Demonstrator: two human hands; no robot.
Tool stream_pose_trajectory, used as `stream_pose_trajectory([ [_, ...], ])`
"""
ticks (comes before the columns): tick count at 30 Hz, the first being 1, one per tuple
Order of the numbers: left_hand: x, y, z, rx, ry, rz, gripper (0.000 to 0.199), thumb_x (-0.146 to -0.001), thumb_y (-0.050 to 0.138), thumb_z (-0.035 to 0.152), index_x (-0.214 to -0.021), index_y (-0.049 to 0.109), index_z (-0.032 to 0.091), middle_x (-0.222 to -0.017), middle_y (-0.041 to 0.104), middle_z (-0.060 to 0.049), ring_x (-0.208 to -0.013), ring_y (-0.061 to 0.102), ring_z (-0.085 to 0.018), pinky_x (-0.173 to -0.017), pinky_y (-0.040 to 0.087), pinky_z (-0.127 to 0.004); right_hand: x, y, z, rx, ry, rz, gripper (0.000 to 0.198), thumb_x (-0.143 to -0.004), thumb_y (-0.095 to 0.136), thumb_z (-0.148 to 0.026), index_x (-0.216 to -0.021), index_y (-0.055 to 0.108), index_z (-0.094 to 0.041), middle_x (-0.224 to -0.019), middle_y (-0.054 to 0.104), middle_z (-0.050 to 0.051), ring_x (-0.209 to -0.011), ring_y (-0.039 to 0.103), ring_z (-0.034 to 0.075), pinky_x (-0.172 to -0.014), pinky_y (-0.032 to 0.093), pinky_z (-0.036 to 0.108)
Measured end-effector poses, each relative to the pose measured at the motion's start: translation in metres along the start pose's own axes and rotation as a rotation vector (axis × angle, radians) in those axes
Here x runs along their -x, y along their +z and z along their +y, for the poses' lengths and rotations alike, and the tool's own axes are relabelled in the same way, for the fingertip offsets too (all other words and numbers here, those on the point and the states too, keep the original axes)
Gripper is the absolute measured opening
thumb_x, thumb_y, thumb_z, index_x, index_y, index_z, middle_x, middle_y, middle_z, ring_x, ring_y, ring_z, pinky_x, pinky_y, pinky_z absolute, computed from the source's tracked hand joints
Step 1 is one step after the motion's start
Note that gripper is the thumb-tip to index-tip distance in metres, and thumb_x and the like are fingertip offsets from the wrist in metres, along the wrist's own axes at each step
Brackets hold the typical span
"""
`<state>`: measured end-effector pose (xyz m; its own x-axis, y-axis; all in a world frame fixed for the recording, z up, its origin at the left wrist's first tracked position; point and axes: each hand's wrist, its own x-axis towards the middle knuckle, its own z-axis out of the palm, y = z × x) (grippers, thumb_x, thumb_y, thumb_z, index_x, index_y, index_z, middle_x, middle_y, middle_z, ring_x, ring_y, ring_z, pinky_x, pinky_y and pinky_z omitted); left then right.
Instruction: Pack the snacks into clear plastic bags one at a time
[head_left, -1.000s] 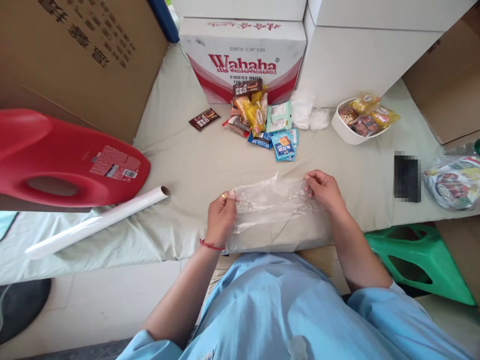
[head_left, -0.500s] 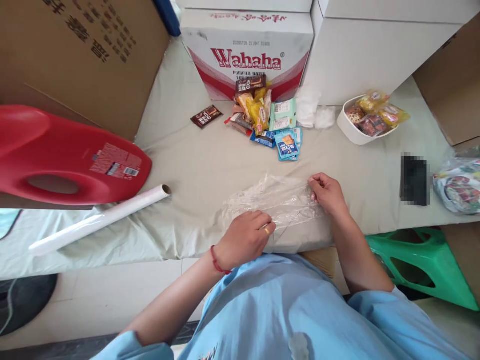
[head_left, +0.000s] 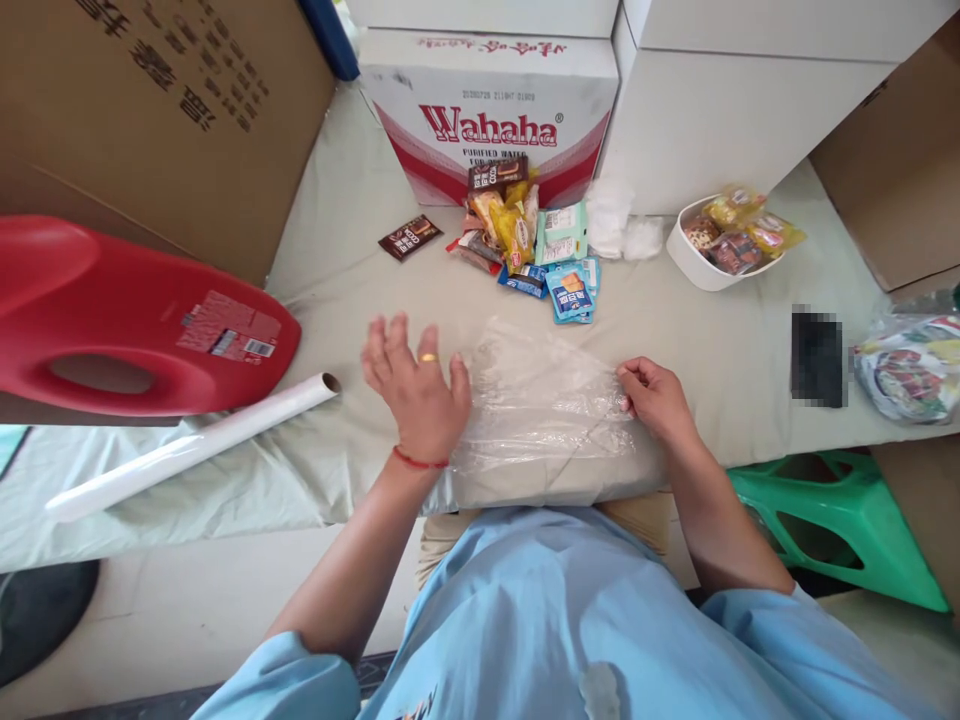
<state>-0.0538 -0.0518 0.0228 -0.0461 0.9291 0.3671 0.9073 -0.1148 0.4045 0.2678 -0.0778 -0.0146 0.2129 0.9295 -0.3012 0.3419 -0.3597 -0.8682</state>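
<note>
A sheet of clear plastic film [head_left: 547, 400] lies wrinkled on the cloth-covered table in front of me. My right hand [head_left: 654, 395] pinches its right edge between thumb and fingers. My left hand [head_left: 420, 395], with a gold ring and a red wrist cord, hovers at the film's left edge with fingers spread, slightly blurred. Whether its thumb touches the film I cannot tell. Left of that hand rests a white roll [head_left: 202, 445] with a hollow cardboard core.
Several snack packets [head_left: 514, 230] are heaped against a Wahaha carton [head_left: 487, 90]. A white bowl [head_left: 690, 262] of wrapped snacks stands at the right. A large red jug [head_left: 150, 340] occupies the left, and a green stool [head_left: 855, 530] sits below the table edge.
My left hand has moved left and away from me, and its fingers have spread. The film lies flatter and more exposed. My right hand keeps its pinch in nearly the same place.
</note>
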Motion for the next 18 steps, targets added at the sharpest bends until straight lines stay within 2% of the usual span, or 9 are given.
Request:
stream_pose_trajectory([
  [2,0.011,0.001,0.005,0.085,0.204,-0.085,0.035,-0.101,0.051,0.031,-0.129,0.068,0.019,-0.146,0.063,-0.017,-0.152,0.044,-0.031,-0.127,0.027,-0.054,0.001,0.002,-0.003,-0.016,0.001,0.001,0.028,-0.087,0.062,-0.051,-0.09,0.064,-0.024,-0.051,0.057,-0.005,-0.043,0.051,0.015,-0.048,0.041,0.027],
  [4,0.018,0.008,0.009,0.106,0.33,-0.24,0.036,-0.104,0.047,0.032,-0.13,0.069,0.021,-0.14,0.069,-0.014,-0.147,0.052,-0.028,-0.126,0.029,-0.053,0.0,0.003,-0.007,-0.047,0.008,-0.003,0.028,-0.086,0.063,-0.052,-0.089,0.063,-0.024,-0.05,0.055,-0.005,-0.042,0.049,0.015,-0.046,0.039,0.027],
  [7,0.02,0.024,0.006,-0.009,0.237,-0.371,0.048,-0.106,0.042,0.038,-0.148,0.059,0.021,-0.16,0.052,-0.016,-0.155,0.04,-0.032,-0.128,0.016,-0.063,-0.003,0.0,-0.007,-0.122,0.034,0.046,0.029,-0.084,0.064,-0.053,-0.09,0.061,-0.025,-0.051,0.052,-0.006,-0.043,0.048,0.015,-0.043,0.036,0.027],
  [10,0.02,0.034,-0.002,-0.099,0.167,-0.435,0.056,-0.107,0.035,0.043,-0.159,0.045,0.024,-0.172,0.034,-0.015,-0.16,0.029,-0.033,-0.126,0.006,-0.071,-0.006,-0.011,-0.004,-0.112,0.007,0.211,0.033,-0.084,0.063,-0.054,-0.097,0.061,-0.024,-0.064,0.057,-0.003,-0.052,0.055,0.016,-0.046,0.042,0.028],
  [12,0.021,0.035,-0.004,-0.119,0.181,-0.46,0.058,-0.108,0.033,0.045,-0.162,0.042,0.025,-0.173,0.03,-0.013,-0.162,0.026,-0.032,-0.126,0.004,-0.072,-0.004,-0.02,-0.005,-0.02,-0.129,0.29,0.04,-0.086,0.064,-0.055,-0.108,0.063,-0.023,-0.088,0.066,0.004,-0.076,0.066,0.021,-0.06,0.054,0.033],
  [13,0.022,0.034,-0.004,-0.125,0.185,-0.466,0.058,-0.108,0.033,0.046,-0.162,0.041,0.026,-0.173,0.03,-0.013,-0.162,0.025,-0.032,-0.126,0.003,-0.072,-0.003,-0.023,-0.008,0.053,-0.241,0.277,0.045,-0.085,0.067,-0.056,-0.115,0.063,-0.023,-0.105,0.068,0.009,-0.095,0.069,0.025,-0.072,0.059,0.037],
  [14,0.023,0.034,-0.003,-0.13,0.186,-0.47,0.058,-0.108,0.032,0.046,-0.162,0.041,0.026,-0.174,0.029,-0.012,-0.162,0.025,-0.032,-0.126,0.003,-0.072,-0.002,-0.025,-0.011,0.137,-0.37,0.222,0.053,-0.083,0.071,-0.057,-0.123,0.063,-0.023,-0.123,0.066,0.013,-0.115,0.065,0.029,-0.087,0.059,0.043],
  [16,0.024,0.032,-0.001,-0.141,0.184,-0.475,0.059,-0.108,0.032,0.047,-0.163,0.04,0.027,-0.174,0.029,-0.012,-0.162,0.025,-0.031,-0.127,0.003,-0.072,-0.003,-0.022,-0.02,0.31,-0.607,0.047,0.067,-0.079,0.078,-0.059,-0.134,0.062,-0.026,-0.149,0.055,0.014,-0.143,0.046,0.034,-0.113,0.047,0.054],
  [18,0.024,0.032,0.0,-0.15,0.187,-0.477,0.059,-0.108,0.031,0.047,-0.163,0.04,0.026,-0.174,0.029,-0.012,-0.162,0.025,-0.031,-0.126,0.004,-0.072,-0.011,-0.012,-0.028,0.422,-0.723,-0.082,0.057,-0.082,0.076,-0.059,-0.128,0.068,-0.026,-0.149,0.057,0.012,-0.15,0.036,0.035,-0.122,0.035,0.057],
])
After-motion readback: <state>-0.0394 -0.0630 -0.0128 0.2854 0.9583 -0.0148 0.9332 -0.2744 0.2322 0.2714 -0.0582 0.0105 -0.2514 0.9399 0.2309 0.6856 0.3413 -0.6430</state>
